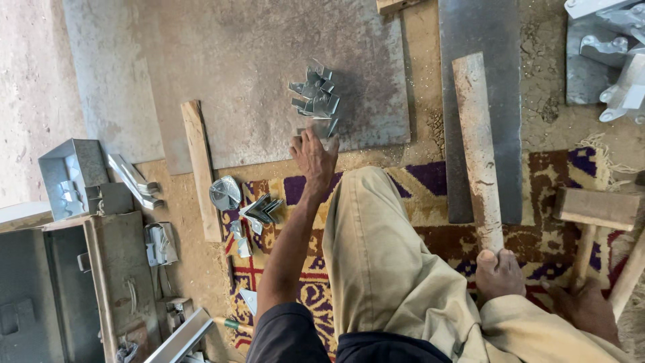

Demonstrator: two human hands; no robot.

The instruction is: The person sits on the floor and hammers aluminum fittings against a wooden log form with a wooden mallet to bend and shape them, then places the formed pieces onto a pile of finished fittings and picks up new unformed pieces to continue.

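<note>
Patterned rug [430, 202]: left hand [313, 160] reaches folded metal brackets [316, 97].

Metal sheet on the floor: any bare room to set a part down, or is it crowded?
Mostly bare. The grey metal sheet is free left of and above the pile of bent metal pieces, up to the wooden strip. It is crowded at the left hand by the pile, and on the patterned rug.

Head view: worn on the head; faces straight down; close over own legs and floor
Views: one only
</note>
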